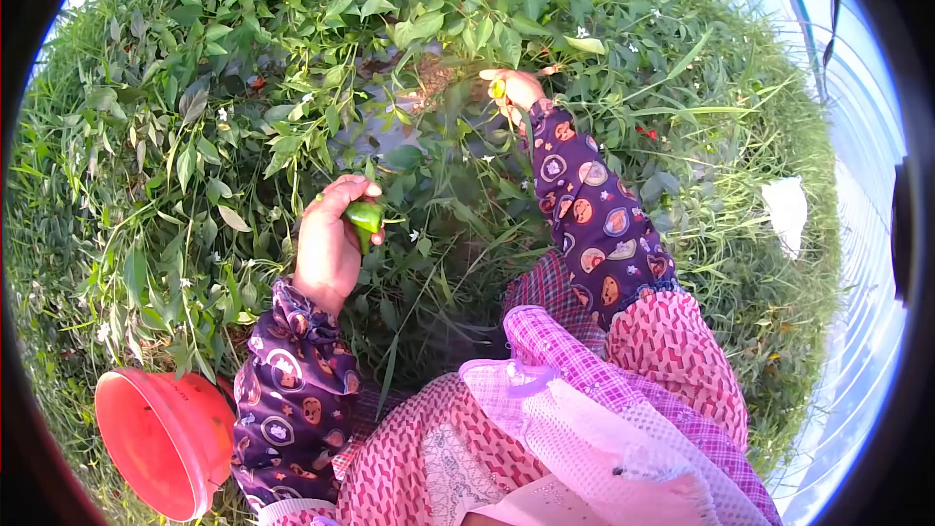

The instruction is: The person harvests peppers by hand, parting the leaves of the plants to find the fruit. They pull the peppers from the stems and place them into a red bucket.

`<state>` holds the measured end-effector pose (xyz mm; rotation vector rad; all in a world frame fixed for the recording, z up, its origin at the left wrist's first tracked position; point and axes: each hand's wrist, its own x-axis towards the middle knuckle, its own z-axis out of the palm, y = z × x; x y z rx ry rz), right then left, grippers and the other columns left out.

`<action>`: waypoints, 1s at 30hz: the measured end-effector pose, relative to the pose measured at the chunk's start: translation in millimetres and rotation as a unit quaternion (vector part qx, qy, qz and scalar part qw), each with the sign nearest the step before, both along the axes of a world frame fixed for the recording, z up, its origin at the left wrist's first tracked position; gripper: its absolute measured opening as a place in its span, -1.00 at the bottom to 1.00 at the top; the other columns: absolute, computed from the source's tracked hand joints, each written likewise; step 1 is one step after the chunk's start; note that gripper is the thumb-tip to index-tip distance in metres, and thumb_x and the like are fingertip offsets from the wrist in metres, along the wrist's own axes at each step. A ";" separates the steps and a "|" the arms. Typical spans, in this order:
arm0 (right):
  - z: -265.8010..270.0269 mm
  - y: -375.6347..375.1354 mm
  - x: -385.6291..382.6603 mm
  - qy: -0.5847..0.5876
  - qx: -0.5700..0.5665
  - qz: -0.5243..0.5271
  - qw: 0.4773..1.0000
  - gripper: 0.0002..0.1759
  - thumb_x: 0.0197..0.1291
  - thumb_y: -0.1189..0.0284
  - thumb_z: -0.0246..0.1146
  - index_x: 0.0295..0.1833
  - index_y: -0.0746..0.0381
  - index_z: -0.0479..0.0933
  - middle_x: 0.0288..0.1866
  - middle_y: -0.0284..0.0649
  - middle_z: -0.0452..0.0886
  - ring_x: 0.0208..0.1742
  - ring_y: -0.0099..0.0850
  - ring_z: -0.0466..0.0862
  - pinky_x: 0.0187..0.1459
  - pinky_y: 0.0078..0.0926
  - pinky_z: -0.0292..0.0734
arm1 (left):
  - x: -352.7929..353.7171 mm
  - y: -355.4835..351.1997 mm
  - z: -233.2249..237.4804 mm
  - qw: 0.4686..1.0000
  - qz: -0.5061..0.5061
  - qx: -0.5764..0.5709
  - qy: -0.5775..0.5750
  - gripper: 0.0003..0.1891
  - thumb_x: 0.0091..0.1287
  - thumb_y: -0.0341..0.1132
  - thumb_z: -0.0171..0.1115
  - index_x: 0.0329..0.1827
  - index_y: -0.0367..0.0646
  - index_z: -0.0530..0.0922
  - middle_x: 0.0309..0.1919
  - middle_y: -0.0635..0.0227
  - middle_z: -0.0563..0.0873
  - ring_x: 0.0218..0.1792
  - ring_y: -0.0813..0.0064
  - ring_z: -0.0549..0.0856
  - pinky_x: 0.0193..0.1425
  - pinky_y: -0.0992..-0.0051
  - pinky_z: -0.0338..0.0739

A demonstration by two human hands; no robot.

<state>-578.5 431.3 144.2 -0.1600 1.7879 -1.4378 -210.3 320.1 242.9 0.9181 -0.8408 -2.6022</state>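
Green peppers (pixel 365 217) sit in my left hand (pixel 331 239), whose fingers are curled round them at the centre left, above the plants. Farther forward, my right hand (pixel 515 93) reaches in among the leaves, its fingers closed on a small yellow-green pepper (pixel 498 89). Leafy pepper plants (pixel 477 34) with small white flowers surround both hands. Patterned dark purple sleeves cover both forearms.
A red bucket (pixel 161 443) stands tilted at the lower left, beside my left sleeve. Something white (pixel 785 216) lies on the grass at the right. Red peppers (pixel 652 134) show among the leaves. Plastic sheeting (pixel 857 185) curves along the right edge.
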 end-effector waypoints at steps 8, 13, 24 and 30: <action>127.9 -22.8 177.8 0.086 -0.189 0.285 0.936 -0.65 0.33 0.44 0.18 0.18 0.33 0.47 -0.26 -0.25 0.68 -0.35 -0.57 0.63 -0.35 -0.64 0.48 | -4.8 8.5 17.4 0.994 -0.093 -0.056 0.031 -0.58 0.37 -0.30 0.11 0.26 -0.24 0.40 -0.13 0.31 0.65 -0.22 0.45 0.69 -0.40 0.49 0.53; 152.3 -13.1 204.1 0.341 -0.069 0.401 0.848 -0.75 0.34 0.31 0.16 0.03 0.17 0.60 -0.22 -0.13 0.69 -0.30 -0.26 0.71 -0.28 -0.34 0.58 | -5.1 12.0 16.2 0.988 -0.122 -0.026 0.086 -0.60 0.43 -0.19 0.17 0.25 -0.15 0.42 -0.32 0.37 0.65 -0.38 0.49 0.65 -0.51 0.57 0.46; 91.7 -8.8 -53.4 0.283 0.049 -0.086 0.954 -0.67 0.32 0.38 0.03 0.12 0.24 0.50 -0.35 -0.13 0.72 -0.46 -0.20 0.72 -0.32 -0.25 0.63 | 1.2 8.9 8.2 0.995 -0.077 0.037 0.050 -0.91 0.36 -0.28 0.11 -0.19 -0.04 0.41 -0.42 0.41 0.52 -0.41 0.47 0.55 -0.53 0.55 0.40; 92.7 -45.6 -81.7 0.003 -0.113 -0.177 0.978 -0.61 0.33 0.43 0.01 0.24 0.29 0.39 -0.25 0.03 0.66 -0.39 -0.20 0.70 -0.40 -0.23 0.58 | -1.6 12.1 8.3 0.996 -0.077 0.041 0.029 -0.93 0.35 -0.32 0.13 -0.20 -0.01 0.41 -0.39 0.39 0.53 -0.39 0.44 0.56 -0.51 0.52 0.43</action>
